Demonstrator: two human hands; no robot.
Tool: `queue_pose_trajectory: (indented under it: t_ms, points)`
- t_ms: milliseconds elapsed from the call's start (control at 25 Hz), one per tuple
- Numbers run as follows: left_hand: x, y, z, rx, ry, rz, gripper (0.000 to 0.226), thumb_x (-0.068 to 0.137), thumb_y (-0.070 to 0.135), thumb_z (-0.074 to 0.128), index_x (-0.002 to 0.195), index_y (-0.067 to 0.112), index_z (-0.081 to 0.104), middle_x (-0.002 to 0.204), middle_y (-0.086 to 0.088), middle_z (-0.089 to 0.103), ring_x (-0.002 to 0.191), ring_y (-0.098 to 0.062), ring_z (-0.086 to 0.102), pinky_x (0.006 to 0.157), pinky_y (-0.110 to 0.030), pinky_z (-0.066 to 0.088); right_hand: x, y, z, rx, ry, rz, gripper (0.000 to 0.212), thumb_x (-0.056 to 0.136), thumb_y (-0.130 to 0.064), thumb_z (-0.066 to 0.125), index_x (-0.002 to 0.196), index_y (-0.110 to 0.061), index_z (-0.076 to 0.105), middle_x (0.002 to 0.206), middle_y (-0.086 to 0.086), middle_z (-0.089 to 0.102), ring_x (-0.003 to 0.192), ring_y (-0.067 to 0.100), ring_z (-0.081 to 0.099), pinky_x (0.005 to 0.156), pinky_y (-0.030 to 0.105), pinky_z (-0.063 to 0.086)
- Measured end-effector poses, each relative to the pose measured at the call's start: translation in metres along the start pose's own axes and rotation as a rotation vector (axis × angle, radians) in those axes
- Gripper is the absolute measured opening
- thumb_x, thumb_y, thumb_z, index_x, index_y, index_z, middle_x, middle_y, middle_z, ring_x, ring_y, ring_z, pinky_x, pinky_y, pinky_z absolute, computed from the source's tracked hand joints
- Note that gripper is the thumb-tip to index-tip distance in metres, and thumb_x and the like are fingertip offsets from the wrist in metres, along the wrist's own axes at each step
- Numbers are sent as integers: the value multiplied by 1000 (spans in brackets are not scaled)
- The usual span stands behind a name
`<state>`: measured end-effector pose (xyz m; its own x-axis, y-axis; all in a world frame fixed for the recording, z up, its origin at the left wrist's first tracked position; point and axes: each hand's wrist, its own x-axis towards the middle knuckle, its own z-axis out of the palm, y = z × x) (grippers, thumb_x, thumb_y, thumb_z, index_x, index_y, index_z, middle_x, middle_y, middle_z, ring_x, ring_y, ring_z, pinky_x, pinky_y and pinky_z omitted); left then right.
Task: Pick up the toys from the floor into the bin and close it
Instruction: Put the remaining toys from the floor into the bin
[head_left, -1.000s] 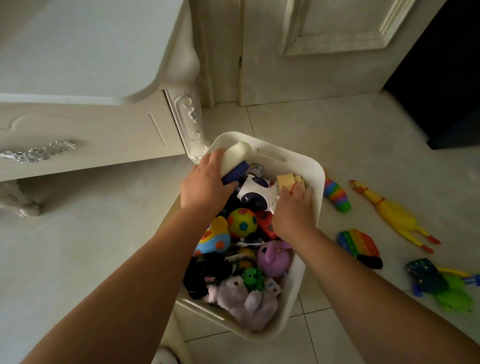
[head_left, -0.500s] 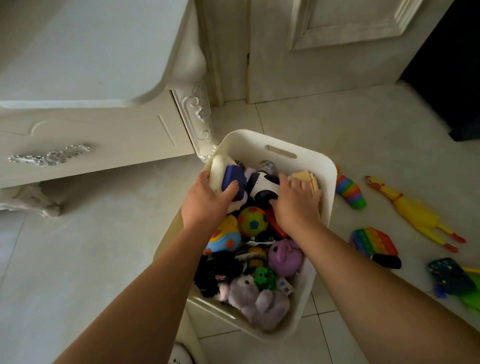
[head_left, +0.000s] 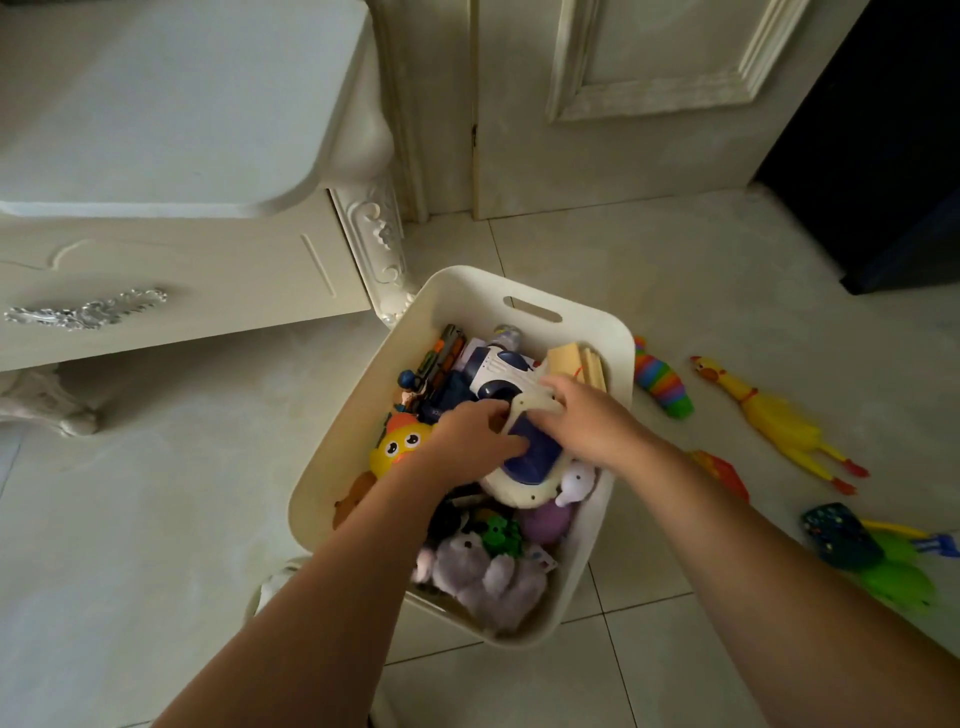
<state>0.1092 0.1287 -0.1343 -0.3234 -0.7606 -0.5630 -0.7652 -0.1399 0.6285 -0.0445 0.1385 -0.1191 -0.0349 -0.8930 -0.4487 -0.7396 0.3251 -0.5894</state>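
A white plastic bin (head_left: 358, 415) stands on the tiled floor, filled with several toys. On top of the heap lies a white and blue toy (head_left: 530, 467). My left hand (head_left: 475, 441) grips its left side, and my right hand (head_left: 587, 421) holds its upper right end. Around them in the bin are a yellow duck (head_left: 400, 447), a grey plush (head_left: 488, 577), a purple toy (head_left: 545, 522) and a white-blue robot toy (head_left: 498, 371). On the floor to the right lie a rainbow slug (head_left: 662, 379), a yellow rubber chicken (head_left: 774, 415), a green and dark toy (head_left: 872, 556) and an orange toy (head_left: 724, 473).
A cream dresser (head_left: 171, 270) with a carved leg (head_left: 379, 244) stands at the left, touching the bin's far corner. A cream door (head_left: 597, 104) is behind. A dark opening (head_left: 883, 130) is at the far right. Something white (head_left: 272, 582) pokes out under my left forearm.
Both hands moved the white and blue toy from the bin's far left corner toward the middle of the heap. A yellow duck and an orange-black toy now show at the left.
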Motion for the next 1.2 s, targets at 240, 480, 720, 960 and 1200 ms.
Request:
queue_pose_trajectory:
  t_ms: [240,480,720,960,1200]
  points:
    - [-10,-11,8,71,110,51,59,85,43,62,139,35,40,125,-3,57,110,-22,58,89,-34,50,0,7,23,-144,-22,-196,36,97,-28,49,132,-22,56,130,10,54,121,28,52,98,36,42]
    - [-18,-5,12,121,64,20,59,89,34,62,143,22,40,134,-7,56,115,-24,56,87,-28,44,2,9,29,-346,-143,-186,38,102,-23,35,136,-13,47,132,15,45,121,32,46,101,42,38]
    - [-32,54,7,83,497,147,35,91,27,54,126,24,56,119,-2,59,101,-19,60,80,-27,46,-59,37,-47,412,427,-41,31,101,-21,39,123,-22,61,113,-11,57,106,7,53,92,26,43]
    - [-39,120,104,-57,257,421,23,92,21,55,113,25,63,108,6,58,81,-6,57,77,-21,47,-99,193,-70,861,492,468,33,96,-3,46,128,-4,55,123,19,59,86,26,60,73,31,48]
    - [7,97,209,72,-204,110,33,95,29,54,127,24,56,130,-4,54,115,-18,54,89,-21,40,-117,284,-3,351,145,714,61,91,-33,61,145,-19,37,140,17,46,122,32,52,95,34,45]
